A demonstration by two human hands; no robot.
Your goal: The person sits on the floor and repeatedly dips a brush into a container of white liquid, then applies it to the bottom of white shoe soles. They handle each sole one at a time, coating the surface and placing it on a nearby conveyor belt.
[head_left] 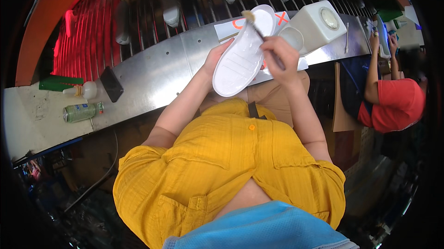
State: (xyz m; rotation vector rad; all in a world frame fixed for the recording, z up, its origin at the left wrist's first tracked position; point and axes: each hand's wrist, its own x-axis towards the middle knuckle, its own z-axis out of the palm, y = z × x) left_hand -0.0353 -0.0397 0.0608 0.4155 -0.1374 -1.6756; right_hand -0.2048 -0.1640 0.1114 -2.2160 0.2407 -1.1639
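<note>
Closest to us hangs our yellow shirt (222,156), and beyond it our two bare forearms rise toward a steel workbench (152,75), where our left hand (213,59) grasps a white shoe sole (243,52) by its left edge, fingers curled behind it. We see the sole's long axis slanting from lower left, nearest us, to upper right. Our right hand (280,57), just right of the sole, is clenched around a thin brush (259,29) whose handle crosses the sole and whose bristle tip sits near the far end, by a white tub (317,22).
</note>
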